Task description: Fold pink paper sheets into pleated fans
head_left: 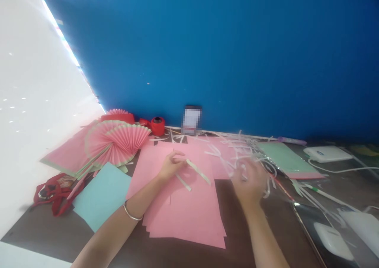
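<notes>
My left hand (171, 166), with a bangle on its wrist, is closed in a pinch over a stack of pink paper sheets (183, 216). From its fingertips a narrow pale green paper strip (199, 171) slants down to the right. A second thin strip (184, 182) lies on the pink sheets just below that hand. My right hand (251, 181) is smeared by motion at the right of the stack, beside a tangle of white paper strips (237, 145). Its fingers are too blurred to show whether they hold anything.
Pleated pink paper fans (118, 141), a turquoise sheet (102, 195) and a red strap (59, 197) lie left. A red tape roll (158, 126) and upright phone (192, 120) stand by the blue wall. Right are a green paper packet (288, 159), white device (327, 154) and dark tablet (310, 216).
</notes>
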